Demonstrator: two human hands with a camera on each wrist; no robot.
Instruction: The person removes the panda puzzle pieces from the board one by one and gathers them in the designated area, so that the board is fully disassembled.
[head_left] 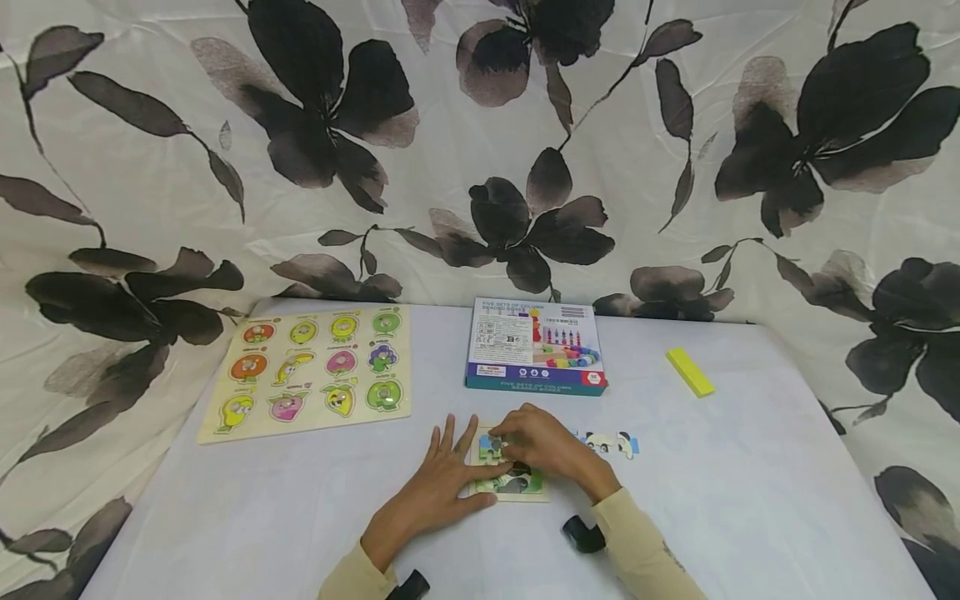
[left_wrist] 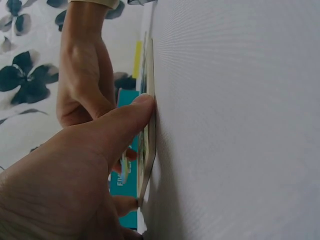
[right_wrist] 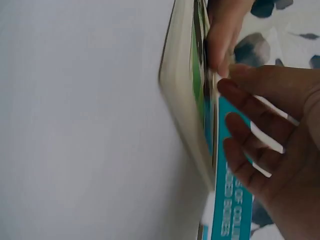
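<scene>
A small wooden puzzle board (head_left: 532, 497) with a green and blue animal picture lies flat on the white table. My left hand (head_left: 446, 479) has its fingers spread, and its thumb (left_wrist: 142, 102) rests along the near edge of the board. Over the upper part of the board, my right hand (head_left: 543, 442) pinches a thin puzzle piece (left_wrist: 124, 170), seen edge-on in the left wrist view. In the head view the fingers hide most of that piece. Loose panda-patterned puzzle pieces (head_left: 628, 445) lie just right of the board, partly behind the right hand.
A larger fruit puzzle board (head_left: 322, 422) lies at the back left. Behind the hands is a teal and purple box (head_left: 536, 385). One yellow block (head_left: 690, 372) lies at the back right. A floral cloth (head_left: 435, 167) hangs behind the table (head_left: 225, 533).
</scene>
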